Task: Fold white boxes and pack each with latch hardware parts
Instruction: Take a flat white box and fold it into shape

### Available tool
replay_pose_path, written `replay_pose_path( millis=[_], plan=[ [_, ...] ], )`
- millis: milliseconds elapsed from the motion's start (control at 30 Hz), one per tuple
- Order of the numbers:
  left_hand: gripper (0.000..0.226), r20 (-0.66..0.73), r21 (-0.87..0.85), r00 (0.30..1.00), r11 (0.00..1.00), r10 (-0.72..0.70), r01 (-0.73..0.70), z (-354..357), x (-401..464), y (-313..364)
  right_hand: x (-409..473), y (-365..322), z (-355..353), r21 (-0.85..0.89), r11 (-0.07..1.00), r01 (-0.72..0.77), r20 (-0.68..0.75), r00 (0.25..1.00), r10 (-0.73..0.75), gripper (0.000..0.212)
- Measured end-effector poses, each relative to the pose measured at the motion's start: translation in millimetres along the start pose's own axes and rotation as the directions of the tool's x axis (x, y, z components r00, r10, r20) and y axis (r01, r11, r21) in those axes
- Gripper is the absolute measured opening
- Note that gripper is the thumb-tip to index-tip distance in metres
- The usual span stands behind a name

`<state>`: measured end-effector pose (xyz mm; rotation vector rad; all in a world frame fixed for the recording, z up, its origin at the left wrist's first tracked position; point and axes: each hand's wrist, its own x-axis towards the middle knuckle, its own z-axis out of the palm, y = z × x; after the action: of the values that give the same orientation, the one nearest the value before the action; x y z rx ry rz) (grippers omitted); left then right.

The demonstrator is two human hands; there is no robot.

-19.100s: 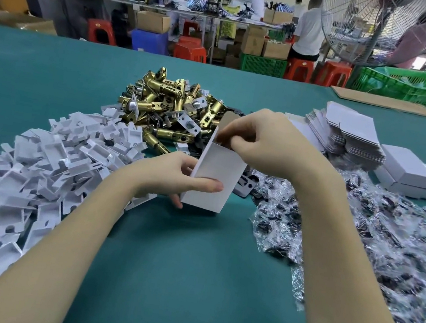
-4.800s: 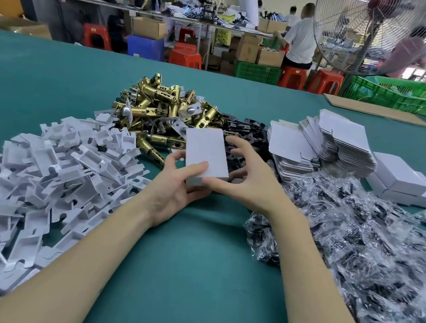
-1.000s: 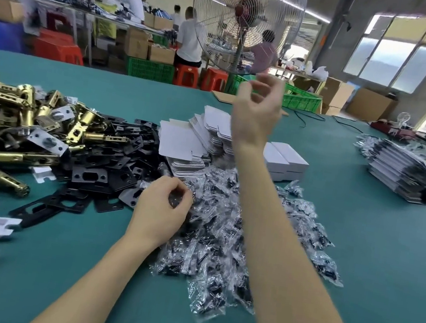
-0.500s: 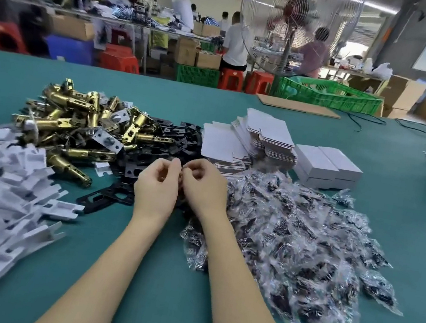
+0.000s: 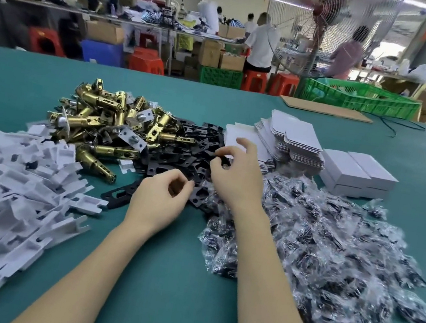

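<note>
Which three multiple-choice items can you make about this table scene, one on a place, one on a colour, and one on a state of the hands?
1. Where do the folded white boxes stand?
A. At the far right, behind the bagged parts
B. In front of the left arm
C. On top of the brass latches

2. What colour are the flat plates that the hands work over?
A. Red
B. Black
C. Yellow

3. What is the right hand doing?
A. It lies flat on the table
B. It holds a folded white box
C. Its thumb and fingers pinch a small black part

Answers:
1. A: the boxes sit on the green table beyond the clear bags, right of the flat box blanks.
2. B: the plates are dark black beside the brass latches.
3. C: the fingertips close on a black piece; the left hand is curled beside it.
</note>
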<state>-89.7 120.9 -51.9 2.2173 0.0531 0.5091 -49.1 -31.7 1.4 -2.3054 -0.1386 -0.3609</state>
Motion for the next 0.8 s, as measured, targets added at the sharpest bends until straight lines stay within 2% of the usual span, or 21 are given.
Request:
replay_pose_path(
  millis=[100, 167, 233, 367, 467, 533, 600, 700, 733, 767, 800],
  plan=[
    [0.026, 0.003, -0.047, 1.000, 0.999, -0.011, 0.011, -0.3, -0.5, -2.9, -2.6, 4.3, 0.0, -0.145, 0.989, -0.029, 0.162, 0.985, 0.053, 0.046],
    [0.026, 0.001, -0.069, 1.000, 0.998, -0.009, 0.009, -0.8, -0.7, -3.7, -2.9, 1.7, -2.0, -0.117, 0.993, -0.012, 0.146, 0.989, 0.029, 0.057],
    [0.026, -0.004, -0.085, 1.000, 0.996, -0.008, 0.008, -0.8, -0.6, -3.2, -1.4, -2.3, -6.2, -0.045, 0.998, 0.033, 0.066, 0.997, -0.030, 0.057],
    [0.024, -0.017, -0.117, 1.000, 0.993, 0.015, -0.017, -1.8, -2.0, -1.1, -1.6, -13.3, -15.5, 0.278, 0.939, 0.204, -0.244, 0.960, -0.136, 0.030],
    [0.017, -0.034, -0.140, 0.998, 0.989, 0.044, -0.049, -2.9, -4.2, 2.1, -1.8, -17.8, -20.0, 0.464, 0.835, 0.295, -0.470, 0.881, -0.050, 0.018],
    [0.011, -0.071, -0.163, 0.997, 0.985, 0.041, -0.052, -4.0, -4.2, 4.2, -1.1, -17.7, -21.8, 0.584, 0.754, 0.301, -0.495, 0.868, 0.036, 0.018],
    [0.014, -0.105, -0.211, 0.994, 0.977, 0.006, -0.028, -5.0, -3.6, 5.9, -0.2, -16.1, -22.7, 0.764, 0.603, 0.230, -0.393, 0.907, 0.153, 0.022],
    [0.025, -0.096, -0.319, 0.994, 0.948, -0.054, 0.021, -6.3, -3.5, 8.4, 1.6, -11.3, -21.7, 0.930, 0.366, -0.040, -0.082, 0.947, 0.311, 0.028],
    [0.029, -0.094, -0.347, 0.994, 0.937, -0.063, 0.027, -7.1, -3.8, 9.3, 1.5, -8.7, -20.2, 0.930, 0.342, -0.137, 0.015, 0.941, 0.337, 0.030],
    [0.033, -0.100, -0.370, 0.993, 0.929, -0.064, 0.023, -8.1, -4.3, 10.2, 0.9, -6.1, -18.9, 0.904, 0.362, -0.228, 0.096, 0.933, 0.346, 0.029],
    [0.037, -0.115, -0.393, 0.991, 0.920, -0.060, 0.010, -8.9, -5.0, 10.9, 0.0, -3.9, -18.2, 0.850, 0.429, -0.305, 0.163, 0.928, 0.336, 0.027]
  ],
)
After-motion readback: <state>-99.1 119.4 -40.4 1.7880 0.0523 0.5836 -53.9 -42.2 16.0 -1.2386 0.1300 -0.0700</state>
